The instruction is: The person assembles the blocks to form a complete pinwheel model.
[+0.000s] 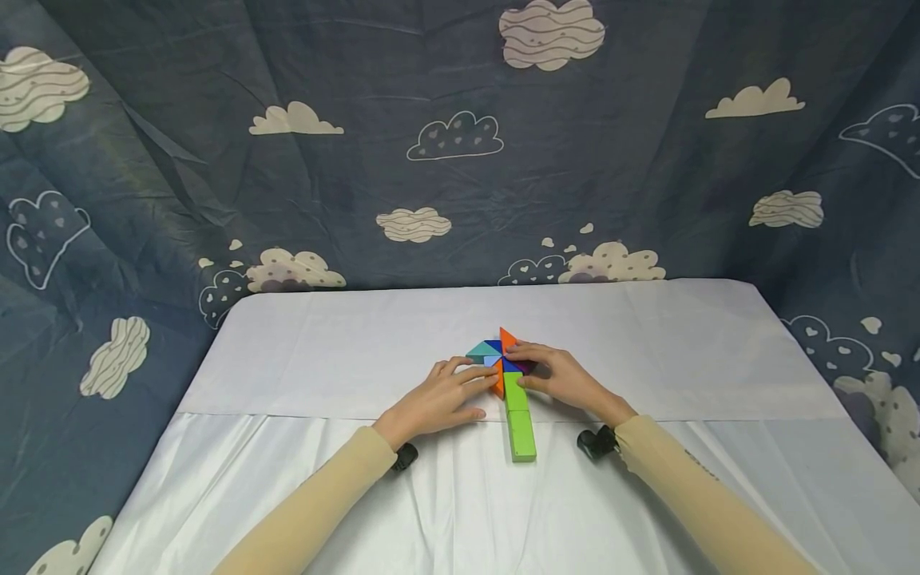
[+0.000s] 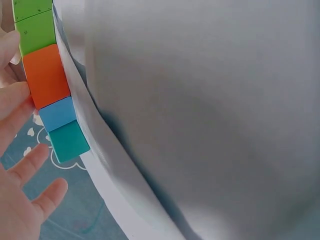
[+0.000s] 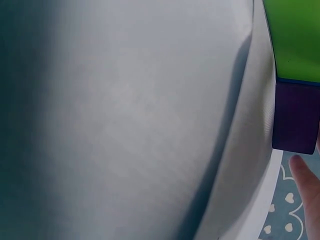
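Orange [image 1: 506, 339], teal [image 1: 480, 351], light blue [image 1: 490, 361], dark blue [image 1: 509, 366] and purple [image 3: 296, 117] blocks lie together as a pinwheel shape on the white cloth. Below them, green blocks [image 1: 521, 435] stand end to end as a stem. My left hand [image 1: 440, 395] comes from the left, its extended fingers touching the lower orange block [image 2: 47, 76]. From the right, my right hand [image 1: 564, 375] reaches over the purple block, with its index finger by the upper orange block and its thumb at the upper green block. It partly covers the purple block.
A white cloth [image 1: 345, 343] with a crosswise seam and wrinkles covers the table. Behind and beside it hangs a dark blue curtain [image 1: 460, 72] with cloud prints. Black wrist cameras [image 1: 596, 443] sit under both wrists, near the cloth.
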Tool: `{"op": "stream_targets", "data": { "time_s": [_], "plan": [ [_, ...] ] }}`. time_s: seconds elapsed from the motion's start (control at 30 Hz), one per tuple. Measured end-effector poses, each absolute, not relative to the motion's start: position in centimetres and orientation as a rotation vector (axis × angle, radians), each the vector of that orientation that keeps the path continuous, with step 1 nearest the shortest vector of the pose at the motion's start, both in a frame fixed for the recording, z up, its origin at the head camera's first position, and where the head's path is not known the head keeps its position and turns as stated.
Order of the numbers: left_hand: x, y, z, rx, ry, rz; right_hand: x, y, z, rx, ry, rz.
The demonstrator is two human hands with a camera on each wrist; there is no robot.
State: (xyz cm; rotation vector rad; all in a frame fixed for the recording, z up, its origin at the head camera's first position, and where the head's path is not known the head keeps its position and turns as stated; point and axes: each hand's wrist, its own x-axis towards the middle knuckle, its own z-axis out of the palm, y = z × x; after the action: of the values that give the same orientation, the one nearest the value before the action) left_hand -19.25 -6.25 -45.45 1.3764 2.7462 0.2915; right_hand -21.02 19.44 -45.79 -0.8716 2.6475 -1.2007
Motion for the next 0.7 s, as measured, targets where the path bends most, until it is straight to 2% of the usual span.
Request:
{"op": "stream_targets", "data": {
  "time_s": [0.7],
  "plan": [
    [-19.41,-6.47,-44.86,1.369,2.779,0.434,-20.90,19.42,-45.92,-0.877,2.681,-1.224]
  ]
}}
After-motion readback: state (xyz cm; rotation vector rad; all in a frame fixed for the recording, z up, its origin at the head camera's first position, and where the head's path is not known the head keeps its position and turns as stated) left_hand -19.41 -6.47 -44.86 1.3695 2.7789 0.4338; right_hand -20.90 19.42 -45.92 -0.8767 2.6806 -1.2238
